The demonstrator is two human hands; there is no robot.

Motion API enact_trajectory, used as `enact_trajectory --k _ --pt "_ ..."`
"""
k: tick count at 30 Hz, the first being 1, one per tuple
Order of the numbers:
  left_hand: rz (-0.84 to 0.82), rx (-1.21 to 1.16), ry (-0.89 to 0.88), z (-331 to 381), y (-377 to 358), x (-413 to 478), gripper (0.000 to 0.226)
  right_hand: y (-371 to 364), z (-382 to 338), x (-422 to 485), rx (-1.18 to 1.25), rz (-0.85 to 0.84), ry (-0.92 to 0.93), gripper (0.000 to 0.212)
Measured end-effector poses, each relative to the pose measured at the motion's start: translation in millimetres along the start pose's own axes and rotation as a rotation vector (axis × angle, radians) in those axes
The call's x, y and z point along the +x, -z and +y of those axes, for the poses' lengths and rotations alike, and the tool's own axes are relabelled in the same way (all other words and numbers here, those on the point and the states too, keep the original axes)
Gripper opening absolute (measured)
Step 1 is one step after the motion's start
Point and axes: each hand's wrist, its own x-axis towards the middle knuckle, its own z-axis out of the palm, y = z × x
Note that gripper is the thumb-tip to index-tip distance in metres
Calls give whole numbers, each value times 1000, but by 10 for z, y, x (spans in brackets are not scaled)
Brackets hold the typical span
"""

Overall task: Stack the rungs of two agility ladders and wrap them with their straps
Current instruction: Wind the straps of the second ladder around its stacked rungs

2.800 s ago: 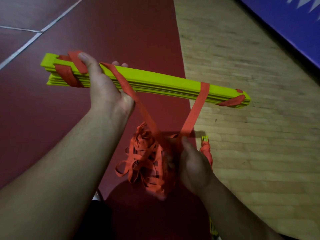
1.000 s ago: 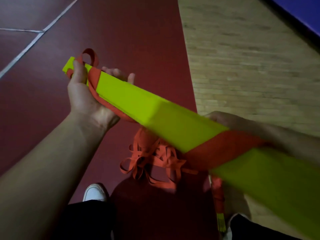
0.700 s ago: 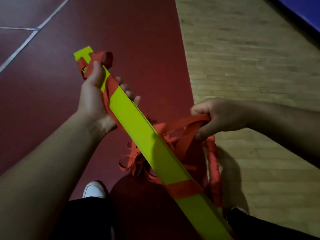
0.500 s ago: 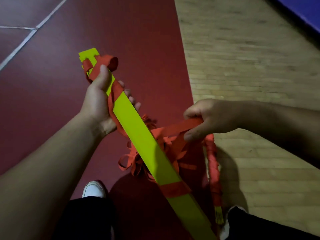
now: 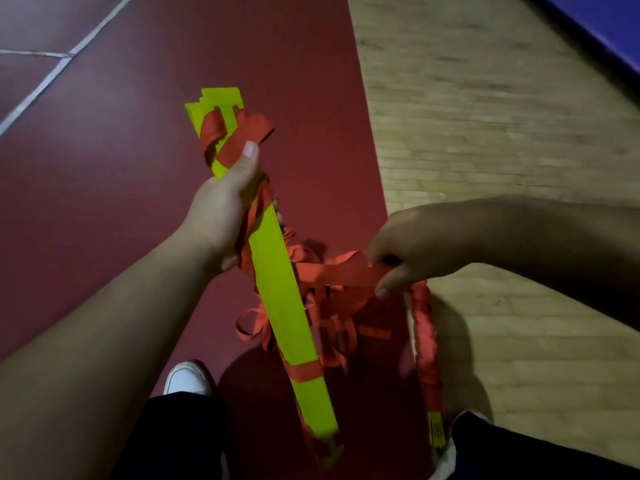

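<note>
A stack of neon-yellow ladder rungs (image 5: 277,289) points away from me, its far end up. My left hand (image 5: 225,209) grips the stack near that far end, thumb pressing a crossed orange strap (image 5: 239,136) against it. One orange band (image 5: 304,370) circles the stack near its near end. My right hand (image 5: 408,251) pinches a taut length of orange strap (image 5: 332,273) running from the stack to the right. Loose strap loops (image 5: 332,327) hang tangled under the stack. A second bundle wrapped in orange (image 5: 424,341) hangs below my right hand.
I stand on a dark red floor (image 5: 104,168) with white lines (image 5: 52,77). Light wooden flooring (image 5: 485,116) lies to the right, a blue mat (image 5: 606,26) at the far right corner. My white shoe (image 5: 187,379) and dark trousers (image 5: 180,438) show at the bottom.
The stack swung from crosswise to pointing away from me. My right hand came up from below, took the strap and has drawn it out to the right of the stack.
</note>
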Motion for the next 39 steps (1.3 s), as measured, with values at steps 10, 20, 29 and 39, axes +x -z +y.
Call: enact_trajectory --k 10,20,29,39 --pt "362 46 -367 -27 -110 35 43 -174 -279 103 -238 343 -53 26" --pt "469 -322 -236 14 -114 145 41 -647 -1015 423 -287 821 -195 21" --pt "415 -479 -151 58 -156 62 45 -883 -1230 628 -116 937 -336 32" --pt "124 -159 -308 126 -107 24 27 -702 -1125 516 170 1086 -311 30"
